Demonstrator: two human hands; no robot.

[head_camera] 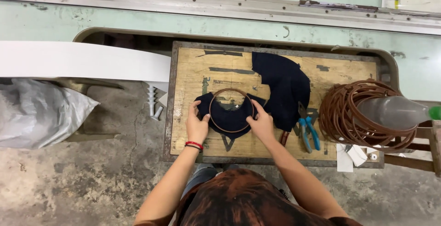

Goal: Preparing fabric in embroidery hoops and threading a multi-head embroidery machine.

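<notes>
**Both hands press a ring onto dark cloth**

A scuffed wooden work board in a rusty metal frame carries everything. At its right a stack of brown hoops circles a blurred grey bottle, cut off by the edge. A larger navy cloth piece lies behind. The left hand and right hand pinch the thin brown ring over a navy fabric piece, mid-board. Blue-handled pliers lie beside; their jaws are hard to make out

Grey plastic sack: cut off by left edge. Clear bottle: cap end cut by right edge. Scissors: blades hidden beneath dark fabric pile. Small white scraps: too small to identify. Person's torso: cut by bottom edge.
</notes>
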